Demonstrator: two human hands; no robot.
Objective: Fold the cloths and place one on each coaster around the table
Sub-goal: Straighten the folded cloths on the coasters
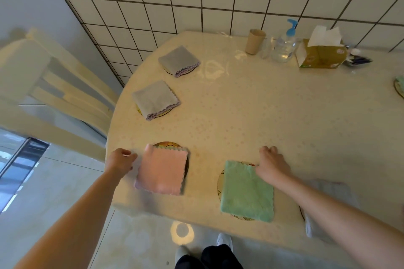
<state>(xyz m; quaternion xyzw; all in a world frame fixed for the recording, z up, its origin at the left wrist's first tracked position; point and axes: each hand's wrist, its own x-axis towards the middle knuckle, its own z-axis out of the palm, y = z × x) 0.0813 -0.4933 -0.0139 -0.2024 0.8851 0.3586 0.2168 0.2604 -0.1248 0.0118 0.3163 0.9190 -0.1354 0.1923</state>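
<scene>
A folded pink cloth [162, 169] lies on a round coaster [167, 144] near the table's left front edge. My left hand [120, 160] hovers just left of it, fingers curled, holding nothing. A folded green cloth [247, 191] covers another coaster [219, 183]; my right hand [272, 167] touches its top right corner with curled fingers. Two folded grey cloths [155, 98] [178, 60] rest on coasters farther up the left side. Another grey cloth [328, 203] lies partly hidden under my right forearm. A green cloth on a coaster [399, 85] peeks in at the right edge.
A paper cup [254, 41], a pump bottle [284, 47], a tissue box [321, 53] and small items stand at the back of the cream table [262, 116] by the tiled wall. A cream chair [43, 85] stands to the left. My feet show below the table edge.
</scene>
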